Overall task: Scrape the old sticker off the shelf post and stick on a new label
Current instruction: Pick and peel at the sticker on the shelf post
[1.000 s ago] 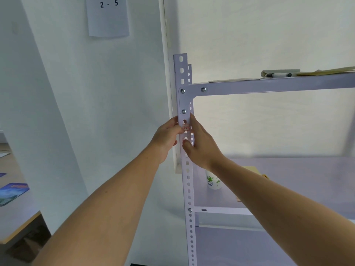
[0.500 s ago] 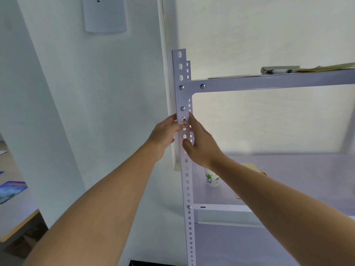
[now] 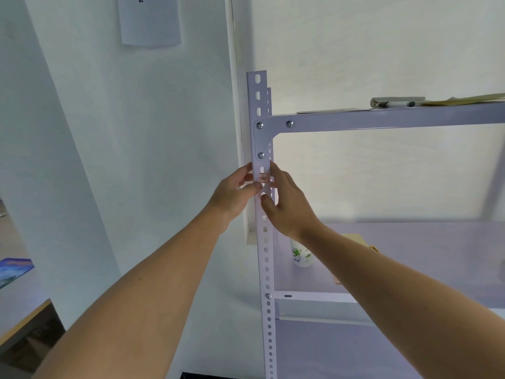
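Observation:
The pale perforated shelf post (image 3: pixel 266 269) stands upright in the middle of the head view. A small label with red markings (image 3: pixel 264 177) sits on its front face, just below a bolted corner bracket. My left hand (image 3: pixel 232 194) holds the post from the left, thumb on the front just under the label, fingers at the left edge. From the right, my right hand (image 3: pixel 288 206) holds the post with its index finger lying up along the post's right edge beside the label and its thumb on the front below. The other fingers are hidden behind the post.
The top shelf (image 3: pixel 382 121) carries a marker pen (image 3: pixel 396 103) and flat papers. A white cup with green print (image 3: pixel 300 254) stands on the lower shelf (image 3: pixel 437 255). A paper sheet (image 3: pixel 150 20) hangs on the wall at upper left. A desk corner (image 3: pixel 19 305) shows at lower left.
Both hands stay at the same spot on the post. My fingertips have drawn back slightly from the label, so its red markings show more plainly.

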